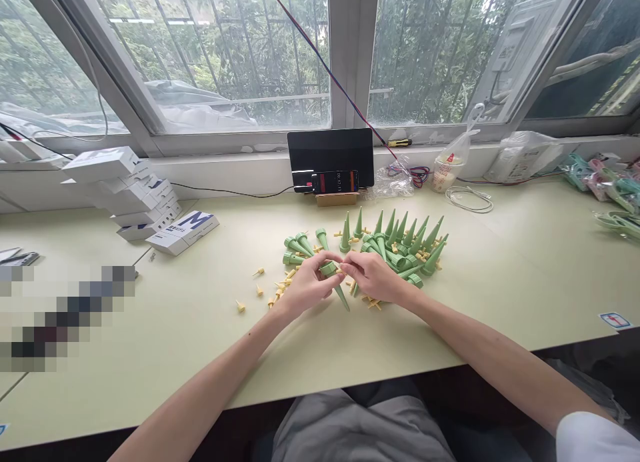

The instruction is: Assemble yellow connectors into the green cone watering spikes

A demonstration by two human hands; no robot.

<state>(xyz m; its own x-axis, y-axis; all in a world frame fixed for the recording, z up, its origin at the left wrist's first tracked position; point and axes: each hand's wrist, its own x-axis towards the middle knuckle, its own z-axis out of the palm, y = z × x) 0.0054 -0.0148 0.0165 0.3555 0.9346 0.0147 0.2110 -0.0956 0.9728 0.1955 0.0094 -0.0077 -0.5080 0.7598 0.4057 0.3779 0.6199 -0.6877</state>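
Observation:
My left hand (306,287) is closed around a green plastic cone spike (342,297), its wide capped end between thumb and fingers and its tip slanting down toward the table. My right hand (374,277) pinches beside the cap, its fingertips at a small yellow plastic valve (339,271). The fingers partly hide how the two pieces meet. Beyond my right hand stands and lies a cluster of similar green spikes (434,257), with yellow valves among them. Several more green spikes (295,243) lie just past my left hand, and loose yellow valves (259,291) are scattered to its left.
A phone (336,182) showing a timer leans on a dark tablet (330,152) by the window. White boxes (145,195) are stacked at the left. A drink cup in a bag (445,172), a coiled white cable (469,201) and bagged items (610,182) lie along the back right.

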